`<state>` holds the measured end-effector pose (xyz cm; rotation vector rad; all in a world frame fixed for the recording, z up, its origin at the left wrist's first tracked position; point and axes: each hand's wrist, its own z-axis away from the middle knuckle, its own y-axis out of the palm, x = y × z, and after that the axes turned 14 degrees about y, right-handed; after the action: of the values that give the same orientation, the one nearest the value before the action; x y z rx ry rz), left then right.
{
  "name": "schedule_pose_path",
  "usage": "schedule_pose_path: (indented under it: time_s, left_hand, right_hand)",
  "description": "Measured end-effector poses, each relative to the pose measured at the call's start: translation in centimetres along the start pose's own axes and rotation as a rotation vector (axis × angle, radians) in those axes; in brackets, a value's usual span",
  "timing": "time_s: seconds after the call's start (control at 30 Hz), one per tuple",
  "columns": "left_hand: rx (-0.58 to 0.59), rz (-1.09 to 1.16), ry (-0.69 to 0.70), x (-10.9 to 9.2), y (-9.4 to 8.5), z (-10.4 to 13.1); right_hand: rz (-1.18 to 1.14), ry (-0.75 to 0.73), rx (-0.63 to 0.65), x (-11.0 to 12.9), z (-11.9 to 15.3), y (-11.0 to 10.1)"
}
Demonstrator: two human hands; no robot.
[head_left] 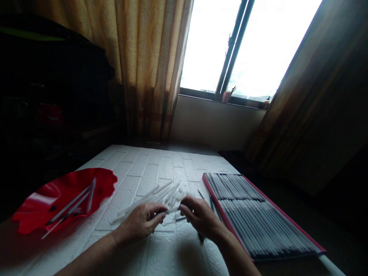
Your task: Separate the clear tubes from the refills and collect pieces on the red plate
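Observation:
Between my two hands runs a thin, pale, translucent tube [172, 210] with a dark part at its right end; its exact kind I cannot make out. My left hand [142, 219] pinches the left end between thumb and forefinger. At the other end the fingertips of my right hand [201, 217] are closed on it. Just beyond my hands lies a loose pile of clear plastic tubes [155, 195], with several short pieces at its right side. Dark thin sticks lie beside and partly under my right hand.
To the right, a red-edged box [211, 195] holds two rows of slim sticks in clear sleeves. A red wavy-rimmed bowl [69, 178] with several sticks stands at left. All rest on a white brick-patterned tabletop [161, 249]. Curtains [149, 57] and a window [212, 46] lie behind.

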<state>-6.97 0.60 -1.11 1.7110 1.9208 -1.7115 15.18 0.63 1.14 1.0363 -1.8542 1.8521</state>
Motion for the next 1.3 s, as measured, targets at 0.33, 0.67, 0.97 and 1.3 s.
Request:
schedule_pose_path:
  time_s: [0.33, 0.67, 0.97, 1.3]
  left_hand:
    - [0.022, -0.022, -0.008, -0.15, -0.12, -0.08]
    - [0.028, -0.038, -0.021, 0.25, -0.09, 0.05]
    - [0.05, -0.055, -0.036, -0.31, -0.2, -0.14]
    - [0.042, -0.068, -0.029, -0.18, -0.22, -0.21]
  right_hand:
    - [0.022, 0.024, 0.003, 0.08, -0.09, 0.32]
    - [-0.053, 0.004, -0.013, 0.2, 0.1, 0.25]
    - [0.118, 0.037, -0.012, -0.03, -0.38, 0.42]
    - [-0.061, 0.011, -0.008, 0.5, 0.37, -0.15]
